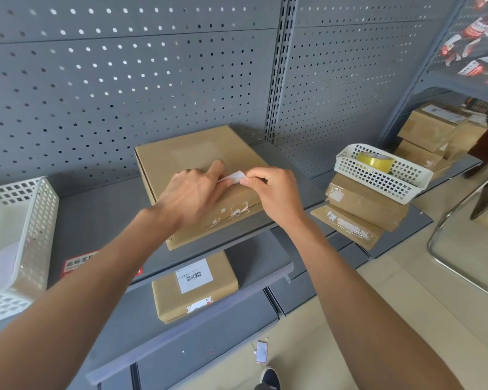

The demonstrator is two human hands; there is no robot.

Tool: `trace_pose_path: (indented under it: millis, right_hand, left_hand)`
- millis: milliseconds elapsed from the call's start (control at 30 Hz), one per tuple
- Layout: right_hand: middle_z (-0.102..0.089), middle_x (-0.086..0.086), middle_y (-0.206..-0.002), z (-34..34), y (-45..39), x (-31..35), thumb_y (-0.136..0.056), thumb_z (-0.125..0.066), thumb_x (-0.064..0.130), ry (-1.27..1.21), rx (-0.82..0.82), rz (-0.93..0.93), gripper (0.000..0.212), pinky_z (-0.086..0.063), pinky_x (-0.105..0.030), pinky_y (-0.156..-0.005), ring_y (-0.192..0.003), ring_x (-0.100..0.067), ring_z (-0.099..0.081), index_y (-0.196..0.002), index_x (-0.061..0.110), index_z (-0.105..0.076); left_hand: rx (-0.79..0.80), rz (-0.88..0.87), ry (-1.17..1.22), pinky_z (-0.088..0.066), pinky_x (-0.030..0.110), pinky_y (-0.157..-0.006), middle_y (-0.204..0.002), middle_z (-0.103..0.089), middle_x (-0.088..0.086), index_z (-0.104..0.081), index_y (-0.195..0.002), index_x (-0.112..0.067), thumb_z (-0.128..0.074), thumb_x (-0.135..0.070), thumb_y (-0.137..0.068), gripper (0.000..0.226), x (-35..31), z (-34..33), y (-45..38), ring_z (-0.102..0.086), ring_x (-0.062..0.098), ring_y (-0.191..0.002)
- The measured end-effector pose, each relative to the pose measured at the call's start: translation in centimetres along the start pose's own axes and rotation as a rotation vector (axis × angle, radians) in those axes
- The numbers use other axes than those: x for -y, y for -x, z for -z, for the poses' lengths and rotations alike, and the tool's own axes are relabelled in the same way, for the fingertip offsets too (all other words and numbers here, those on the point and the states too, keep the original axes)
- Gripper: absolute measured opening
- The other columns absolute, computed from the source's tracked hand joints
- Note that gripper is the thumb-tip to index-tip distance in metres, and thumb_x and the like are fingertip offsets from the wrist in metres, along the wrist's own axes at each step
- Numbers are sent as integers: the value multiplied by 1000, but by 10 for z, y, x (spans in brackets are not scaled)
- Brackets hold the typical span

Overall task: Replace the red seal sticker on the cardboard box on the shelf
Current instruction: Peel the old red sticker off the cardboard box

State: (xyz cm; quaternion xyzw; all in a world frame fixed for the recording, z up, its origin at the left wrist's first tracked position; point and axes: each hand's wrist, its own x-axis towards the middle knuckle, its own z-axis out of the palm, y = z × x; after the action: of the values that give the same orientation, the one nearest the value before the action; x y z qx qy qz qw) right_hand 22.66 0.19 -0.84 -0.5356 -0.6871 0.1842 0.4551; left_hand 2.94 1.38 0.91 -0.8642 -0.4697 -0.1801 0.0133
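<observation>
Grey pegboard backs the shelf (102, 192), where the cardboard box (181, 153) lies flat directly beneath both hands. The left hand (192, 192) and right hand (273, 190) each have a grip pinched shut on a small white strip (233, 175), probably sticker backing being peeled; its red face is not visible. Torn sticker remnants (234, 211) mark the box's front edge, just nearer than the grips. Best to peel slowly, keeping the strip taut and flat, then press it squarely over that seam. A white basket (406, 181) with a tape roll (375, 161) sits well right of the right grip.
</observation>
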Motion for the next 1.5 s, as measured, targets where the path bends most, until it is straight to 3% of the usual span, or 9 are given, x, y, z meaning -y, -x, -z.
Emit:
trace_pose_path:
  millis: [200,433,667,867,1100,1200,1333,1433,1500]
  right_hand:
    - [-32,0,-57,1,-2,-2,-89,-70,21,-1,0,-27,30,-25,-33,-56,-60,-14,-26,-64,11,-57]
    - [-34,-15,-62,2,-2,3,-90,-67,21,8,5,-31,35,-23,-35,-57,-61,-16,-25,-64,4,-51]
    - [-30,2,-54,1,-7,8,-91,-67,23,28,-8,-49,45,-24,-30,-54,-58,-13,-26,-55,29,-40]
    - [-47,-15,-65,3,-13,7,-90,-64,25,-1,2,-84,29,-27,-33,-57,-61,-13,-33,-70,5,-57]
    - [-47,1,-62,13,-21,4,-91,-65,24,-86,88,-94,24,-30,-30,-58,-61,-11,-37,-71,11,-60]
    - [-58,-6,-66,21,-23,4,-91,-66,22,-139,130,-76,20,-33,-29,-61,-62,-9,-43,-74,11,-66]
    - [-68,-8,-75,35,-30,6,-92,-69,22,-207,225,-43,17,-38,-28,-66,-68,-7,-52,-80,11,-72]
    - [-72,12,-75,42,-37,6,-89,-76,23,-254,304,-46,9,-47,-23,-72,-73,-2,-63,-80,21,-75]
    - [-77,10,-86,48,-43,7,-85,-81,23,-281,319,-48,7,-57,-30,-83,-84,-6,-72,-88,18,-77]
  left_hand:
    - [56,-11,-36,-35,39,-61,-60,-40,-3,-45,-110,-14,-29,-51,-105,41,-4,12,-8,-56,40,-67]
    - [91,-1,-35,-39,42,-63,-62,-47,2,-43,-109,-16,-30,-51,-104,38,1,14,-17,-48,35,-64]
    - [150,34,13,-47,50,-76,-63,-47,2,-34,-99,-23,-34,-47,-105,25,4,21,-25,-50,36,-69]
    - [170,62,124,-41,43,-68,-67,-50,2,-38,-100,-21,-38,-44,-106,24,4,30,-35,-51,35,-72]
    - [170,81,159,-35,39,-57,-61,-50,4,-42,-100,-17,-43,-44,-105,28,4,38,-37,-49,28,-62]
    - [126,77,192,-27,36,-54,-55,-46,-1,-42,-97,-18,-47,-40,-104,24,1,40,-35,-45,19,-56]
    - [48,50,205,-26,33,-51,-53,-45,-1,-44,-93,-17,-50,-40,-103,26,-3,48,-29,-44,20,-52]
    - [-6,48,182,-28,30,-50,-53,-45,-1,-45,-90,-18,-53,-42,-101,28,-5,54,-25,-44,16,-51]
    - [-32,61,192,-30,27,-50,-53,-44,-3,-46,-88,-19,-55,-44,-100,29,-7,57,-23,-43,10,-50]
